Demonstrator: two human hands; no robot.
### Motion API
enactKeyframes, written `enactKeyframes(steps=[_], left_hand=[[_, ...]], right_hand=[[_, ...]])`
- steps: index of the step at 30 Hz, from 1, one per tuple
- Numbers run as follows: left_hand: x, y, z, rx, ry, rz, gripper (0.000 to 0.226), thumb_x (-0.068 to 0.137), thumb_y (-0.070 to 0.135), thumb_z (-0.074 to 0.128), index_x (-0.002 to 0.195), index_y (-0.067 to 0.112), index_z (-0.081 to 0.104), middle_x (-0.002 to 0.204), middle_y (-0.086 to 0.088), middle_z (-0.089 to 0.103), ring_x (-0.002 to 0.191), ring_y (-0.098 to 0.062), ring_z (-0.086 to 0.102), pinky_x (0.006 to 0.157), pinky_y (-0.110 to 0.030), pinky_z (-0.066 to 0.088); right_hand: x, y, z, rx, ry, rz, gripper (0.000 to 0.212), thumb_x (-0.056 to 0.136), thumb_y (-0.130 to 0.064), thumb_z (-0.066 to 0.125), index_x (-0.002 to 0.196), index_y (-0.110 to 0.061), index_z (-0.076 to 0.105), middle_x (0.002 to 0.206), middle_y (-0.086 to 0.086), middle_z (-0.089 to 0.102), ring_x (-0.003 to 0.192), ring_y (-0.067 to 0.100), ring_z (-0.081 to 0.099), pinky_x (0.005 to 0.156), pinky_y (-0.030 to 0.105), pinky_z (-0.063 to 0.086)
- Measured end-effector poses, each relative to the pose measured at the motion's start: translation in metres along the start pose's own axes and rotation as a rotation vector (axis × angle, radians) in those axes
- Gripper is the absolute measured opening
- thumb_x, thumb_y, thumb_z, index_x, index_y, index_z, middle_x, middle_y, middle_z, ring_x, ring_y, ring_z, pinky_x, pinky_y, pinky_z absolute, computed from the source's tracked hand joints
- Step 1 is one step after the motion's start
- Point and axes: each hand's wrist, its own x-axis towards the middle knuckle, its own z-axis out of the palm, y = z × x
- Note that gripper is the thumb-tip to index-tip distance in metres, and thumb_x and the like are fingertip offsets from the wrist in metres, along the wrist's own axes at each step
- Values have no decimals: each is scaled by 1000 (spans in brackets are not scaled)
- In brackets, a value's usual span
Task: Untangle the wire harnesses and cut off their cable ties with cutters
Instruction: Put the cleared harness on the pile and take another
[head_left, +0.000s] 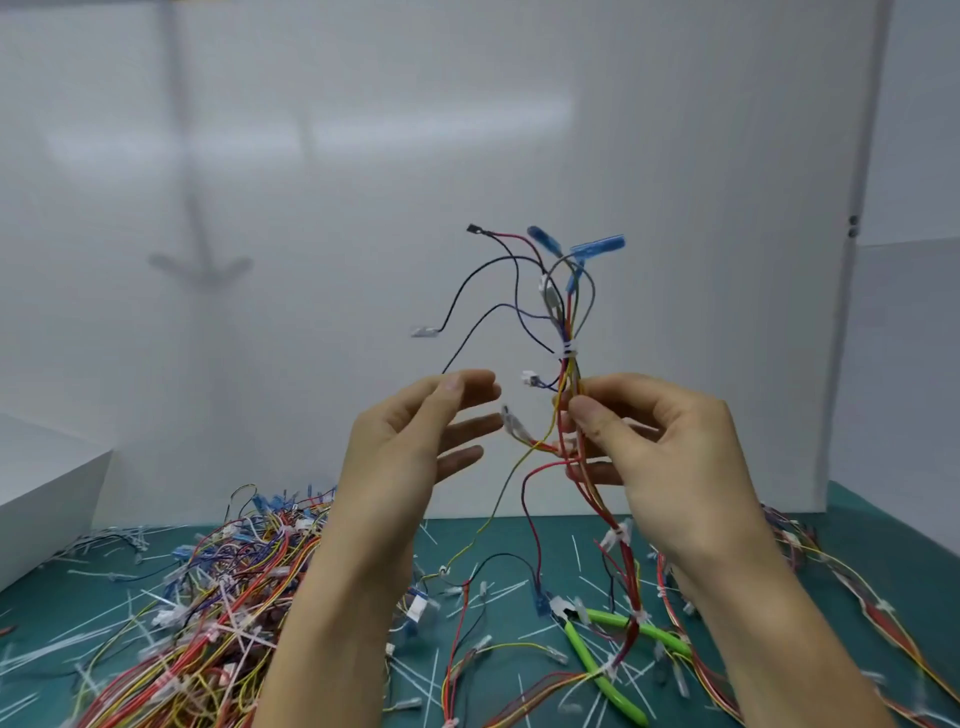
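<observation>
Right, big picture first: the green surface (566, 522) is littered with snipped white tie offcuts (576, 553), so I'd judge a fair number are done. But the tangled pile of harnesses (223, 597) on your left is large, with ties showing all through it, so there's plenty to go. Up in mid-air is the harness (569, 332) you're working on: red, yellow and black leads fan up to blue terminals, and the tail trails down to the surface. Your right hand (670, 457) has it pinched in a thumb-and-finger grip. Your left hand (410, 447) is just beside it, fingers straight, holding nothing. The green-handled cutters (597, 670) lie on the surface below, in nobody's hand. Smallest bit: a white cable tie (567, 351) just above your right fingers, uncut.
</observation>
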Motion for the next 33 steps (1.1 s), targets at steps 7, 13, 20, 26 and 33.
enactKeyframes(steps=[7, 13, 20, 26, 33], left_hand=[[-5, 5, -8, 150, -252, -71, 31, 103, 15, 43, 107, 19, 74, 104, 2, 77, 97, -17, 73, 93, -38, 53], [-10, 9, -1, 207, -348, 19, 13, 89, 15, 69, 99, 18, 77, 90, -4, 77, 85, -13, 72, 82, -26, 55], [-7, 6, -4, 232, -291, 28, 6, 85, 15, 71, 82, 18, 76, 78, -3, 71, 71, -8, 62, 70, -22, 53], [-8, 0, -6, 328, -447, -175, 24, 101, 23, 51, 91, 4, 61, 89, -2, 75, 85, -18, 72, 79, -30, 57], [-9, 1, -8, 343, -595, -210, 23, 85, 31, 67, 91, 9, 63, 80, -1, 69, 76, -18, 67, 86, -42, 57]], right_hand=[[2, -4, -1, 180, 26, 39, 33, 91, -8, 66, 68, -28, 78, 73, -1, 75, 66, 16, 72, 56, 24, 59], [4, -4, -7, 234, 25, 61, 25, 91, -10, 64, 75, -22, 77, 75, 3, 76, 67, 16, 73, 56, 24, 58], [5, -4, -14, 295, 58, 116, 20, 92, -11, 63, 80, -18, 77, 75, 2, 75, 69, 13, 72, 53, 22, 55], [7, -5, -20, 375, 132, 150, 16, 91, -10, 63, 82, -15, 75, 74, 3, 75, 65, 13, 71, 52, 22, 55], [9, -4, -23, 388, 210, 160, 13, 90, -11, 64, 84, -16, 74, 72, 1, 74, 65, 12, 71, 52, 21, 55]])
